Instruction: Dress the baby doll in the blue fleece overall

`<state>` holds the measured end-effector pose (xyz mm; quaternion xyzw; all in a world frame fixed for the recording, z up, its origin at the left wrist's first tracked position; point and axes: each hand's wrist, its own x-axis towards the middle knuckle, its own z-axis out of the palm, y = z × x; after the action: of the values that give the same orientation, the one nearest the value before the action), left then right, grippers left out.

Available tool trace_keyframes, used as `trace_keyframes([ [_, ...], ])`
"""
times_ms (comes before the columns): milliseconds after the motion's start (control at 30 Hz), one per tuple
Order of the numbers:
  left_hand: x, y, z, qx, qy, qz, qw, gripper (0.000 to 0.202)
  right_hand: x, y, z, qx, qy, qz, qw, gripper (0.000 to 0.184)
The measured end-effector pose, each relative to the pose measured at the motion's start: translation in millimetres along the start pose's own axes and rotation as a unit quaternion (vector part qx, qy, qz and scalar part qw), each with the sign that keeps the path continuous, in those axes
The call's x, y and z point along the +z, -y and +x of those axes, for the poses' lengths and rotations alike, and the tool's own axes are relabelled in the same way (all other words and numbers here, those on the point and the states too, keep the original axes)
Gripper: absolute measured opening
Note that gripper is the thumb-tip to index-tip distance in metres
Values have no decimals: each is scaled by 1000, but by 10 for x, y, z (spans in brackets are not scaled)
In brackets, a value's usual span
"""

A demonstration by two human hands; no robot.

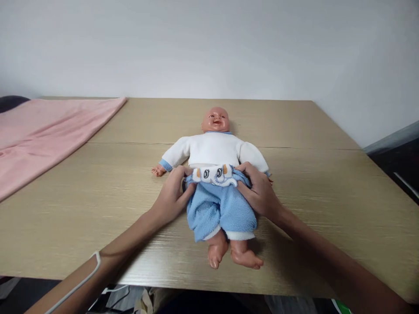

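A baby doll (216, 120) lies on its back on the table, its head toward the wall and its bare feet toward me. It wears a white top (214, 149) with blue cuffs and blue shorts (214, 205) with white hems. Across the doll's waist, a gathered band of blue and white cloth (214, 175) shows two printed eyes. My left hand (176, 192) pinches the band's left end between thumb and fingers. At the right end, my right hand (258, 189) grips the cloth in the same way. The fingertips are partly hidden in the folds.
The wooden table (98, 226) has a seam across it and meets a pale wall (209, 48) at the back. A pink cloth (49, 135) lies over its left side. Dark objects stand beyond the right edge, and a white cable (77, 285) crosses my left forearm.
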<state>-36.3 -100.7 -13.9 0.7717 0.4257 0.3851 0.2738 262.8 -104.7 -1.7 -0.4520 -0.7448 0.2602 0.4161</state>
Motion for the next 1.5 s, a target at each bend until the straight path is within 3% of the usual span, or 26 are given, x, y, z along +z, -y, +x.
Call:
trace_keyframes([
  [167, 127, 111, 315, -71, -42, -73, 994, 13, 47, -109, 101, 90, -29, 70, 993, 19],
  [400, 171, 179, 637, -154, 34, -203, 966, 44, 134, -331, 216, 175, -89, 169, 966, 28],
  [500, 153, 193, 638, -163, 37, -224, 960, 48, 134, -352, 248, 180, -72, 187, 963, 30],
  [667, 116, 197, 524, -135, 22, -192, 972, 35, 47, -277, 206, 163, -16, 183, 969, 30],
  [867, 79, 210, 417, -69, -15, -44, 997, 30, -29, -366, 57, 112, -33, 126, 985, 32],
  [1000, 92, 236, 422, -17, -35, -21, 999, 24, -42, -383, 21, 48, -47, 114, 991, 29],
  [1233, 86, 255, 462, -89, -17, -68, 994, 35, -17, -423, 77, 144, -52, 208, 966, 48],
  [1500, 121, 419, 612, -125, -5, -146, 981, 46, 22, -560, 286, 178, -17, 245, 953, 59],
])
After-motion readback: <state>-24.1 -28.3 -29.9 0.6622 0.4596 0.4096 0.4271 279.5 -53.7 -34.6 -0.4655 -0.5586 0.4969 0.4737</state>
